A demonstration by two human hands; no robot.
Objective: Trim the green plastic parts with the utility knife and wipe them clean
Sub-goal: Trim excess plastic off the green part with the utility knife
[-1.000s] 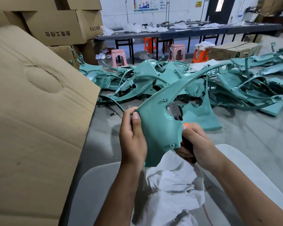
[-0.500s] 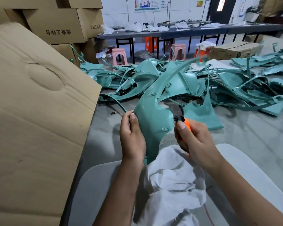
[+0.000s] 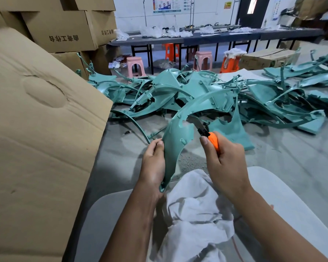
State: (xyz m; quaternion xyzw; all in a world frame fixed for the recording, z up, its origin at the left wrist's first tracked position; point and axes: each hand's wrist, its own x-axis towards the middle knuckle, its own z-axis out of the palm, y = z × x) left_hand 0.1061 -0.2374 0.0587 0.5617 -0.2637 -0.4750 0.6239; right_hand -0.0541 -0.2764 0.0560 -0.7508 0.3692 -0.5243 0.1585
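From the head camera I see my left hand (image 3: 153,168) wrapped around the lower edge of a curved green plastic part (image 3: 175,138), thumb laid up along its near face and the fingers curled behind it, so the grip is closed firmly on the piece. The part stands nearly upright in front of me, its narrow foot down by my left palm and its long arm sweeping up and to the right over the heap beyond.

My right hand (image 3: 222,163) is closed around the orange handle of the utility knife (image 3: 206,133), forefinger stretched along the top of the handle. The blade points up and to the left and meets the part's inner edge at a notch; I cannot tell whether it is cutting or only touching.

A crumpled white cloth (image 3: 195,210) lies across my lap just under both hands, on a pale grey seat or board (image 3: 284,188).

The floor (image 3: 284,157) is grey concrete. A large pile of green parts (image 3: 197,91) sprawls across it ahead, well apart from the held one. A big flattened cardboard sheet (image 3: 40,133) leans at my left, with stacked cardboard boxes (image 3: 62,29) behind it. Farther back runs a long dark table (image 3: 206,37) with white bags on top, and pink and orange stools (image 3: 135,66) beneath it.
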